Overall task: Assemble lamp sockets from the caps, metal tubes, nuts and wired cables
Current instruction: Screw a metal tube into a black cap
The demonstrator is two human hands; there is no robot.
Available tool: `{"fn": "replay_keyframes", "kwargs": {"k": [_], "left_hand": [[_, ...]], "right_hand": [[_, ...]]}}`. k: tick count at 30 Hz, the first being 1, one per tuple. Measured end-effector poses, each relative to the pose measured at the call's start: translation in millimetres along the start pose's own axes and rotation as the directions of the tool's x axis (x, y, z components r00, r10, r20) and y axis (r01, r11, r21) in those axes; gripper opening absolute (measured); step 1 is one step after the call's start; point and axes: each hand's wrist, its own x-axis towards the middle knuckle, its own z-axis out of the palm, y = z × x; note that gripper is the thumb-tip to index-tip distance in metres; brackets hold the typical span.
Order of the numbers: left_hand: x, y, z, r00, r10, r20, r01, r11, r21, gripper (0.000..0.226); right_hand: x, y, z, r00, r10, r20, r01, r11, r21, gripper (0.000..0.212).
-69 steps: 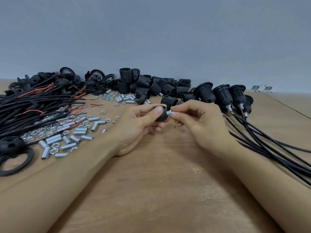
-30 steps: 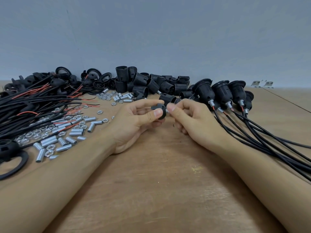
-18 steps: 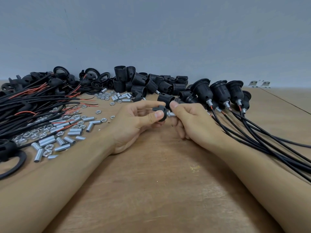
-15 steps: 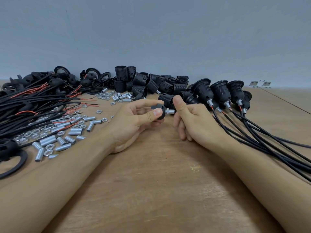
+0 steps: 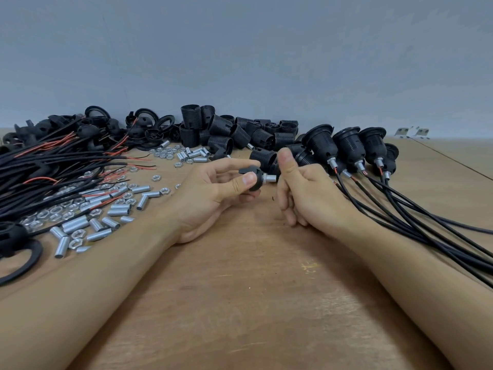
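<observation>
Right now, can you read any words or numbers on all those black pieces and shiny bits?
None: no words, numbers or labels can be read.
The black cap in the left hand, the metal tubes and the finished sockets look plain.

1. Cap (image 5: 252, 177): small, black, domed; pinched between thumb and fingers of the left hand (image 5: 213, 193), lifted off the table.
2. Metal tube (image 5: 270, 178): short, silver; seated in the cap, projecting sideways toward the right hand (image 5: 306, 193), which does not touch it.
3. Loose tubes (image 5: 106, 217) and hex nuts (image 5: 61, 212): scattered on the table, left.
4. Wired cables (image 5: 48, 166): black, with red wire ends, bundled far left.
5. Threaded socket bodies (image 5: 226, 129): black, heaped at the rear centre.
6. Finished sockets (image 5: 346, 148): in a row at the rear right, cables trailing toward the right edge.
</observation>
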Motion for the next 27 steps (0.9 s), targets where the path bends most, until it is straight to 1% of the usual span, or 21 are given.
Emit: {"fn": "replay_keyframes", "kwargs": {"k": [1,3,4,5,7,8,9,11,12,15,16,17,19,20,22,24,26,27], "left_hand": [[0.1,0.1,0.0,1.0,-0.002,-0.006,0.002,1.0,-0.007,0.037],[0.3,0.1,-0.4,1.0,-0.004,-0.007,0.004,1.0,-0.008,0.037],[0.1,0.3,-0.3,1.0,-0.004,-0.003,0.004,1.0,-0.001,0.037],[-0.2,0.2,0.2,1.0,-0.002,0.002,0.002,1.0,0.008,0.038],[-0.5,0.0,0.9,1.0,0.004,0.003,-0.004,1.0,0.017,0.039],[-0.3,0.0,1.0,1.0,0.004,-0.004,-0.004,1.0,0.017,0.039],[-0.2,0.1,0.8,1.0,0.0,-0.011,0.0,1.0,0.014,0.039],[-0.1,0.0,0.1,1.0,-0.006,-0.01,0.006,1.0,0.018,0.038],[-0.3,-0.2,-0.2,1.0,-0.007,0.001,0.007,1.0,0.026,0.037],[-0.9,-0.7,0.6,0.999,-0.006,0.038,0.004,0.999,0.052,0.038],[-0.7,-0.4,0.9,0.999,-0.005,0.032,0.004,0.999,0.051,0.038],[-0.3,0.0,1.0,1.0,-0.005,0.017,0.004,0.999,0.041,0.038],[0.0,0.7,1.0,1.0,-0.009,-0.005,0.009,1.0,0.017,0.038],[-0.3,1.2,1.0,1.0,-0.01,-0.005,0.011,1.0,0.018,0.039],[-1.7,2.4,1.3,1.0,-0.008,0.012,0.007,0.999,0.038,0.043],[-2.8,3.7,2.2,1.0,0.004,0.031,-0.006,0.999,0.054,0.046],[-2.5,4.0,3.2,1.0,0.013,0.027,-0.015,0.998,0.059,0.046],[-2.1,3.7,3.2,1.0,0.015,0.021,-0.016,0.998,0.057,0.045]], "right_hand": [[-0.1,-0.8,-0.5,1.0,-0.004,0.001,0.004,1.0,-0.004,0.067],[-0.5,-1.1,-0.4,0.999,-0.038,0.03,0.039,0.999,-0.023,0.049],[-0.9,-0.2,-0.4,0.998,-0.047,0.048,0.048,0.998,-0.026,0.045],[-1.0,1.1,-0.4,0.998,-0.042,0.056,0.044,0.999,-0.022,0.051],[-0.3,1.7,-1.0,0.999,-0.001,0.032,0.001,1.0,0.005,0.072],[0.1,1.6,-1.7,1.0,0.007,0.021,-0.008,1.0,0.015,0.076],[0.3,0.9,-2.1,1.0,-0.002,0.017,0.002,1.0,0.019,0.072],[0.5,0.8,-1.8,0.998,-0.048,0.028,0.048,0.999,0.018,0.047],[0.8,1.7,-1.2,0.997,-0.063,0.032,0.062,0.998,0.021,0.043],[1.4,2.8,0.0,0.999,-0.04,-0.017,0.04,0.999,0.017,0.066],[1.2,1.8,0.0,0.999,-0.047,-0.022,0.047,0.999,0.002,0.067],[0.5,0.8,0.2,0.998,-0.064,-0.007,0.064,0.998,-0.01,0.059],[-1.8,0.1,-0.1,0.994,-0.097,0.053,0.098,0.995,-0.014,0.038],[-2.6,1.1,-0.4,0.991,-0.108,0.072,0.11,0.994,-0.015,0.036],[-3.8,1.3,-0.2,0.992,-0.097,0.078,0.1,0.995,-0.025,0.053],[-4.4,-1.1,0.5,0.996,-0.042,0.082,0.046,0.998,-0.048,0.066],[-3.2,-2.1,1.0,0.997,-0.008,0.081,0.013,0.998,-0.062,0.067],[-2.5,-2.1,1.2,0.997,-0.02,0.076,0.025,0.998,-0.063,0.063]]}}
